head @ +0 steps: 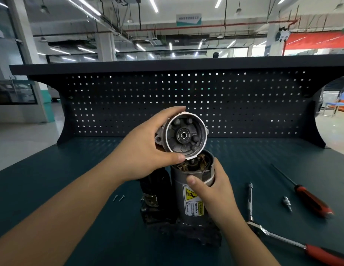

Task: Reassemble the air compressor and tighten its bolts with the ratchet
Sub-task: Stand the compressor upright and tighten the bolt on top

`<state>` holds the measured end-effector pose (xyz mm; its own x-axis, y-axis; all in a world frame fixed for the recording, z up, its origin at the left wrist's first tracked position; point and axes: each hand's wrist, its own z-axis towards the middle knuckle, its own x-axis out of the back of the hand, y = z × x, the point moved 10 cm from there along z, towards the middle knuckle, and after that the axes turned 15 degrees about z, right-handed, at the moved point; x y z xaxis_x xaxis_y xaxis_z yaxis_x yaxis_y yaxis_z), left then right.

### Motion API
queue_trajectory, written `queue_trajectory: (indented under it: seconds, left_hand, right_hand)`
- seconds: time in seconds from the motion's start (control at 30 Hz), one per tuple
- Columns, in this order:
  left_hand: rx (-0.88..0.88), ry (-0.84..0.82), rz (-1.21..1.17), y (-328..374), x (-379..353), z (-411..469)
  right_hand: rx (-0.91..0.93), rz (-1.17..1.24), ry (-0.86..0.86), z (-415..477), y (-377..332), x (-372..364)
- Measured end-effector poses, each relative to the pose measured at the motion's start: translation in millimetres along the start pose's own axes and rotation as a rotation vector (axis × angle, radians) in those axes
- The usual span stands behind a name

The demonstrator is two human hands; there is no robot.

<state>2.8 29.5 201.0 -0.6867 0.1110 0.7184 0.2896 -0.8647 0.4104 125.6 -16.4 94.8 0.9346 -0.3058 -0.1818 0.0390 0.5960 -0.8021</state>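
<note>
The air compressor's grey motor cylinder (188, 200) stands upright on its dark base (186, 235), with a yellow warning label facing me and its top open, copper parts showing inside. My right hand (215, 191) grips the cylinder near its upper rim. My left hand (146, 148) holds the round metal end cap (184, 136) tilted just above the opening, its hollow inside with a centre bearing turned toward me. A ratchet (294, 242) with a red handle and an extension bar lies on the bench to the right.
Two small screws (118, 198) lie on the green bench (71, 179) left of the compressor. A red-handled screwdriver (305, 194) and a small metal socket (287, 202) lie at the right. A dark pegboard (186, 96) backs the bench.
</note>
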Motion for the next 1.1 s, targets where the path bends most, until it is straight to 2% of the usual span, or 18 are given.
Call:
queue_trajectory:
  seconds: [0.1,0.17,0.33,0.4,0.47,0.53,0.63,0.77,0.93,1.03,1.1]
  left_hand:
    - [-0.015,0.028,0.020,5,1,0]
    - [-0.048,0.056,0.117,12,2,-1]
    - [-0.143,0.116,0.715,34,-1,-5]
    - [-0.181,0.084,0.889,42,-8,-4]
    - [-0.238,-0.007,0.961,48,-19,2]
    - [-0.262,-0.209,0.904,46,-28,15]
    - [-0.192,-0.547,0.658,35,-37,33]
    - [-0.236,-0.838,0.554,32,-59,41]
    - [-0.245,-0.909,0.526,33,-72,51]
    - [-0.213,-0.800,0.543,34,-69,59]
    - [-0.111,-0.707,0.608,26,-61,65]
  right_hand:
    - [-0.009,-0.002,-0.001,1,1,-1]
    - [-0.016,-0.006,0.003,2,2,-1]
    - [-0.016,-0.013,0.008,4,3,-2]
    - [-0.017,-0.013,0.007,4,3,-2]
    - [-0.021,-0.010,0.005,5,4,-2]
    - [-0.027,-0.006,0.006,5,5,0]
    - [-0.030,-0.002,0.010,3,5,1]
    - [-0.033,0.032,0.003,2,5,1]
    - [-0.031,0.058,0.007,2,4,3]
    - [-0.018,0.031,0.010,2,2,4]
    - [-0.024,0.024,0.002,2,3,3]
